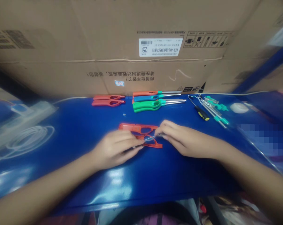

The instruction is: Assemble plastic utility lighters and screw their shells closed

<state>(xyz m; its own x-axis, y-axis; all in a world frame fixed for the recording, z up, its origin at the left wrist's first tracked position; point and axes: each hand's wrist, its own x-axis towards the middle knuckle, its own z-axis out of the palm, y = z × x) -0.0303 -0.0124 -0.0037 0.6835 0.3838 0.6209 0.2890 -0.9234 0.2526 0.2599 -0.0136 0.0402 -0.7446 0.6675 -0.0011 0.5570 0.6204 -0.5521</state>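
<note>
Over the middle of the blue table, my left hand (119, 146) and my right hand (179, 136) are closed in pinches, facing each other. A thin pale wire (149, 138) stretches between their fingertips. Whatever small parts sit at its ends are mostly hidden by my fingers. Directly beneath lie two orange-red lighter casing halves, the upper one (129, 127) flat on the table and the lower one (157, 145) partly covered by my left hand. Both have an oval trigger opening.
Behind my hands lie red lighter casings (104, 102), a green lighter (146, 105), a blue lighter (143, 98) and an orange lighter (143, 93). Right of them are a screwdriver (202, 113) and metal tubes with teal parts (213, 111). A coiled white cable (30, 137) lies left; a cardboard wall (68, 75) rises behind.
</note>
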